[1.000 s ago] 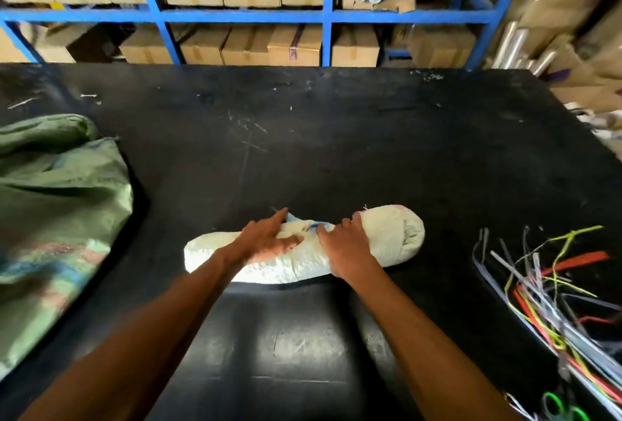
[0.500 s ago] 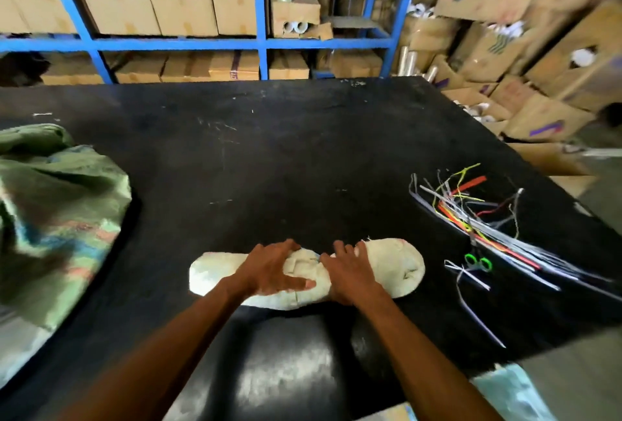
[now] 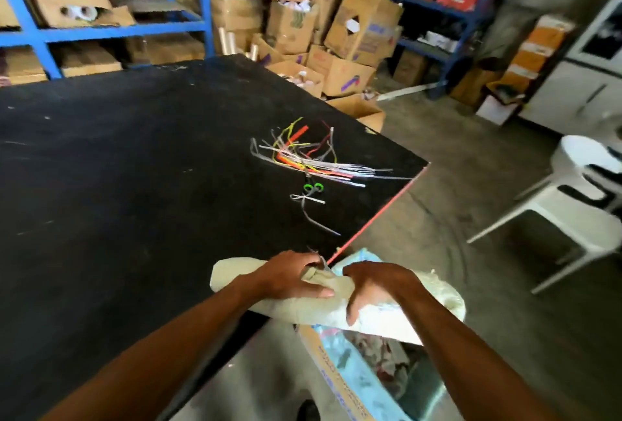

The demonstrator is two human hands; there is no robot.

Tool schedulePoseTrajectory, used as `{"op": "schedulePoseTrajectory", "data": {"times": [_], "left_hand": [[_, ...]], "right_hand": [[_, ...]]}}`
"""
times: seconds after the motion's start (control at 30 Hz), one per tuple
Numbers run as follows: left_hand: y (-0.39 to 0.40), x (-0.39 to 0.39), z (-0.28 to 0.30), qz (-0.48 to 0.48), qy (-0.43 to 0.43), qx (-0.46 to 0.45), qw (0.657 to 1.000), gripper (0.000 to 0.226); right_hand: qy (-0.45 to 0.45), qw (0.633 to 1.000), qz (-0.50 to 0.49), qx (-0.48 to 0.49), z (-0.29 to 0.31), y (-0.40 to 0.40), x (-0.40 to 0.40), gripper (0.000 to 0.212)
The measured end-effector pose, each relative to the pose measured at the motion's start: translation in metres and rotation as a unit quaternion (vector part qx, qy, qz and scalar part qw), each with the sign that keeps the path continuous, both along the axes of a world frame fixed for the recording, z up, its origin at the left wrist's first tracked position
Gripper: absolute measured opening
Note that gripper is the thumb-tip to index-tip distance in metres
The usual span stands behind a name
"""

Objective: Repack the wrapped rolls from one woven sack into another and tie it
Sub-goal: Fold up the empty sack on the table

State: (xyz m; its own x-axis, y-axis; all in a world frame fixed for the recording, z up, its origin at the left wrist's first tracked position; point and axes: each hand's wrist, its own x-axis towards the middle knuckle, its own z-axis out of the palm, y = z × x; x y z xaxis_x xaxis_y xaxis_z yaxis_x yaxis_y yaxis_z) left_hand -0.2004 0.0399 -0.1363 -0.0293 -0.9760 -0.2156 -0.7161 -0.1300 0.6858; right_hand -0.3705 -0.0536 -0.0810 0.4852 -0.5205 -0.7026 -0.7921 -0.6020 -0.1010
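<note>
While past table (image 3: 134,185) edge: roll (image 3: 303,306)

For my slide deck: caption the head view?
Both hands, left hand and right hand, carry a wrapped roll off the black table.

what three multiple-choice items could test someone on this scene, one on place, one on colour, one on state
1. Where is the wrapped roll?
A. mid-table
B. at the table's near right edge, over the open sack
C. on the chair

2. What colour are the scissors' handles?
A. green
B. blue
C. black

3. What are the hands doing?
A. hanging idle
B. both gripping the roll
C. only one touching it

Key: 1 B, its right end overhangs the black table above the sack on the floor; 2 A, the scissors show green loops; 3 B, the left hand and right hand wrap their fingers round the roll.
</note>
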Motion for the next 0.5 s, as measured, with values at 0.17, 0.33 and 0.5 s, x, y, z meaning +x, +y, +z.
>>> {"op": "schedulePoseTrajectory", "data": {"times": [0.17,0.33,0.5], "left_hand": [[-0.067,-0.109,0.006,-0.118,0.027,-0.002,0.993,0.054],[-0.122,-0.194,-0.016,-0.167,0.029,0.054,0.984,0.067],[-0.16,-0.23,-0.037,-0.139,0.018,0.096,0.986,0.05]], "right_hand": [[0.103,0.992,-0.069,0.005,0.034,-0.029,-0.104,0.07],[0.178,0.975,-0.125,0.038,0.024,-0.072,-0.187,0.081],[0.223,0.96,-0.135,0.102,-0.014,-0.12,-0.213,0.043]]}}
